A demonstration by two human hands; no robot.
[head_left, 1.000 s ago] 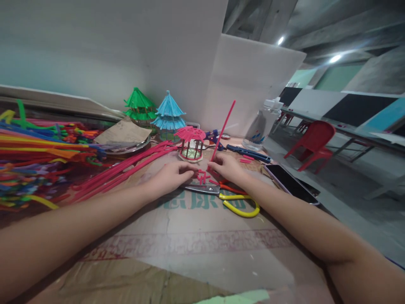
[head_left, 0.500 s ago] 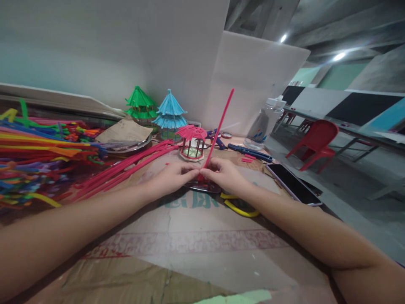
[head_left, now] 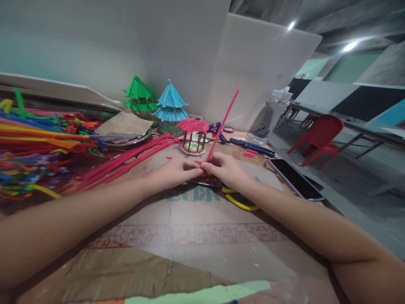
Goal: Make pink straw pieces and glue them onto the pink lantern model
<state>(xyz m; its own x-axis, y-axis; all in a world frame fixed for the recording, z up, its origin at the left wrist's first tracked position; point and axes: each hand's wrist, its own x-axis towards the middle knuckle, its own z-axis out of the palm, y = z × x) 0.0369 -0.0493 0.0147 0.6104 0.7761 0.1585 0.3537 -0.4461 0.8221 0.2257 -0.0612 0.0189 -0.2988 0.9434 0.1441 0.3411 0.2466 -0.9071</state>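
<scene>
A long pink pipe cleaner slants up and to the right from between my two hands. My right hand pinches its lower part. The fingertips of my left hand close on the same pipe cleaner, where a short stretch of pink shows between the hands. Beneath my fingers lies a dark round dish with small red bits, mostly covered by the hands. Just beyond stands a small pavilion model with a pink roof, brown posts and a pale base. Yellow-handled scissors lie beside my right wrist.
Pink pipe cleaners and a multicoloured heap lie to the left. Behind stand a green-roofed model and a blue-roofed model. A glue gun, blue pliers, a clear bottle and a phone are rightward.
The whole view has tilted slightly. My hands have come a little closer together on the pipe cleaner, and a short pink end now shows above my left hand.
</scene>
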